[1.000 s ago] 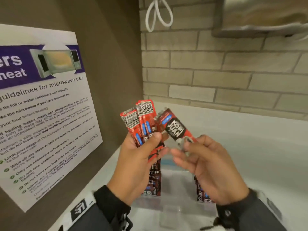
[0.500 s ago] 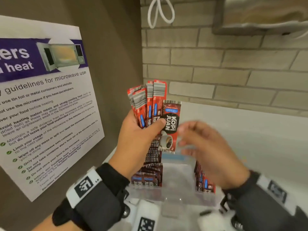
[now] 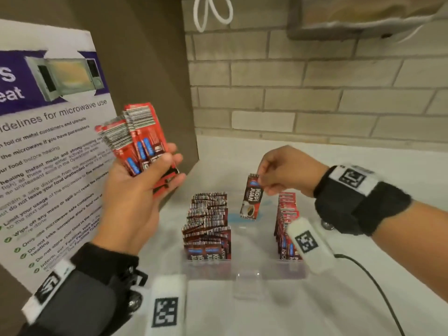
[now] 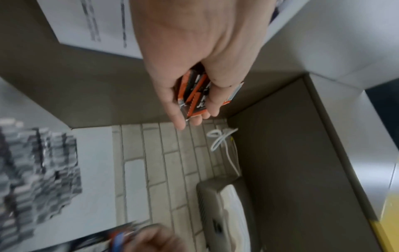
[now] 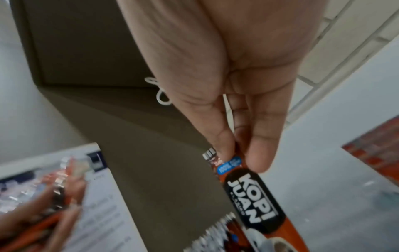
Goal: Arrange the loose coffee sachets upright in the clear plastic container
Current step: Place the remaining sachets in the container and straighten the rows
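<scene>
Right hand point(image 3: 288, 171) pinches single sachet point(image 3: 251, 199) over container point(image 3: 244, 272); "KOPI JUAN" sharpest in right wrist view; left hand point(image 3: 135, 192) grips bundle point(image 3: 138, 139).

Sachet point(image 3: 251, 197) hangs above container point(image 3: 244, 272), between two sachet rows point(image 3: 208, 226).

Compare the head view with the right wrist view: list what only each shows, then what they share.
Only the head view shows the clear plastic container with its two upright rows of sachets, plus both wristbands.

Only the right wrist view shows the thumb and fingertips pinching the single sachet's top edge close up.

Both show the right hand holding that single sachet, the left hand gripping a bunch of sachets, and the microwave poster.
</scene>
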